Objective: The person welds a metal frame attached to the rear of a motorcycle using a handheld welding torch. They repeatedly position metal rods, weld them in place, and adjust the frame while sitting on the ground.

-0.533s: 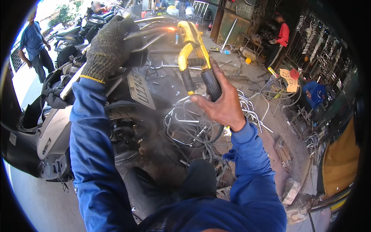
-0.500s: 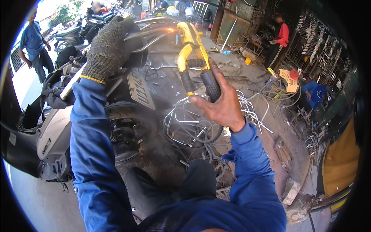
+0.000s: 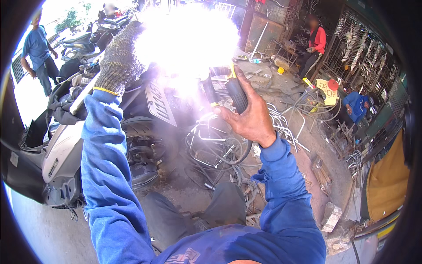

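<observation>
My bare right hand (image 3: 252, 115) is wrapped round the black grip of a yellow welding electrode holder (image 3: 238, 94). A blinding white arc glare hides the holder's jaws and the rod. My left hand (image 3: 118, 61), in a grey knit glove with a yellow cuff edge, is closed over bent metal tubing at the rear of a motorcycle (image 3: 61, 152). Glare covers its fingertips and the tubing, which the earlier frame shows running right from the glove. Below the glare hangs the motorcycle's licence plate (image 3: 159, 105), above the rear wheel.
Bent chrome tubes (image 3: 211, 141) and cables lie on the ground ahead of my knees. A bundle of tubes (image 3: 283, 121) lies to their right. A brick (image 3: 332, 216) is at lower right. One person in blue (image 3: 37, 48) stands left; others are at far right.
A bright welding arc has flared up where a small orange glow was, hiding the tubing and the holder's jaws. Both hands stay nearly in place.
</observation>
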`<state>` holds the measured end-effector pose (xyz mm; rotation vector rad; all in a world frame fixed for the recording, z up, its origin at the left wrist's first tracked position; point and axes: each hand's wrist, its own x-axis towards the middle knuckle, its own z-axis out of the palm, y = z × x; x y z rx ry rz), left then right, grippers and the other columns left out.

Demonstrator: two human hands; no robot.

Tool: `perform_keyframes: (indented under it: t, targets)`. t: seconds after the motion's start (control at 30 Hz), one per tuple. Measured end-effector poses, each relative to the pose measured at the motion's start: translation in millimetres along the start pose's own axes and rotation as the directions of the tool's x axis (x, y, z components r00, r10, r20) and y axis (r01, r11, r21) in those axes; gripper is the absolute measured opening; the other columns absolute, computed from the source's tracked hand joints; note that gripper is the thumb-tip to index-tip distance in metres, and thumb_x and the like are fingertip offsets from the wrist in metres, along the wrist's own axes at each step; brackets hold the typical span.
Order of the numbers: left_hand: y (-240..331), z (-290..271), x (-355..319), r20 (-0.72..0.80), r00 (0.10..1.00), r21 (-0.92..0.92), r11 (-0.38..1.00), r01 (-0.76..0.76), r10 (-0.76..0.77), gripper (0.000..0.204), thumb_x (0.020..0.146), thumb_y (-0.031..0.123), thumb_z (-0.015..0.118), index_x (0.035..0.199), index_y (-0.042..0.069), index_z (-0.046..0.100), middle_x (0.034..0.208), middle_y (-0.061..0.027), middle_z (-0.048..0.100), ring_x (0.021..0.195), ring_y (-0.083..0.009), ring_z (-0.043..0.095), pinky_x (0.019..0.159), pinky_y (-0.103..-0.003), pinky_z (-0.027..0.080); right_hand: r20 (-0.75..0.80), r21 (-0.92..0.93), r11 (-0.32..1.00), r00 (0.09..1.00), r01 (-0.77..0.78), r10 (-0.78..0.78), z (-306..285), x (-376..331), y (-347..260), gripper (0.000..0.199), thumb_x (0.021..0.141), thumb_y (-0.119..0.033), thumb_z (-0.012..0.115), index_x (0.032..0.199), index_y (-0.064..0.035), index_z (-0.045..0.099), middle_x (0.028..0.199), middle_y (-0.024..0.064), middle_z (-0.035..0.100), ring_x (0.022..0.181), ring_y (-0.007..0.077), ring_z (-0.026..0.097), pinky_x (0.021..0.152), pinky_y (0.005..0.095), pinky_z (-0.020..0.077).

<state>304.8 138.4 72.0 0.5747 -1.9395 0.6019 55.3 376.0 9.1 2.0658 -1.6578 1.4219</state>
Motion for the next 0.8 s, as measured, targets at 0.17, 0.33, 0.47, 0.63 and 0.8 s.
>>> perform_keyframes:
  t: [0.17,0.33,0.47,0.63,0.8]
  targets:
    - [20,-14,9,0.085,0.994,-0.131,0.988,0.078,-0.067,0.038,0.084,0.027,0.077,0.111,0.004,0.066,0.106,-0.0154,0.063,0.101,-0.0342,0.065,0.088,-0.043,0.051,0.057,-0.045,0.998,0.997,-0.041,0.044,-2,2,-1,0.103,0.077,-0.031,0.087,0.154,0.0056,0.029,0.124,0.0274,0.066,0.117,0.0347,0.067,0.1,0.0397,0.0515]
    - [25,-17,12,0.095,0.993,-0.048,0.996,0.071,-0.067,0.036,0.085,0.03,0.076,0.109,0.004,0.066,0.104,-0.0157,0.062,0.098,-0.035,0.065,0.084,-0.043,0.052,0.045,-0.082,0.997,0.999,0.009,-0.005,0,4,-1,0.105,0.077,-0.032,0.087,0.154,0.0054,0.027,0.123,0.0279,0.067,0.116,0.0369,0.067,0.1,0.0402,0.0517]
    - [20,-8,7,-0.034,0.997,-0.124,0.99,0.064,-0.069,0.039,0.087,0.032,0.076,0.11,0.001,0.065,0.105,-0.0163,0.063,0.098,-0.0365,0.065,0.083,-0.044,0.053,0.042,0.009,1.0,0.999,0.012,-0.012,0,5,3,0.105,0.077,-0.032,0.087,0.154,0.006,0.026,0.123,0.0291,0.066,0.117,0.0374,0.066,0.1,0.0404,0.0517]
    - [25,-15,10,0.063,0.993,-0.178,0.977,0.114,-0.105,0.036,0.086,0.03,0.076,0.107,0.003,0.066,0.102,-0.0164,0.062,0.098,-0.0357,0.065,0.083,-0.043,0.052,0.016,0.056,0.998,1.0,0.026,-0.026,6,6,6,0.105,0.077,-0.032,0.088,0.154,0.0052,0.027,0.123,0.0284,0.066,0.115,0.0376,0.067,0.099,0.0405,0.0523]
    - [37,-30,16,0.157,0.979,-0.154,0.975,0.157,-0.133,0.03,0.084,0.025,0.076,0.106,0.005,0.067,0.102,-0.0166,0.062,0.098,-0.0356,0.065,0.083,-0.045,0.051,0.05,0.064,0.993,0.994,-0.1,0.097,8,3,0,0.101,0.074,-0.018,0.089,0.155,0.0019,0.032,0.141,0.0263,0.056,0.13,0.0279,0.057,0.108,0.0359,0.0451]
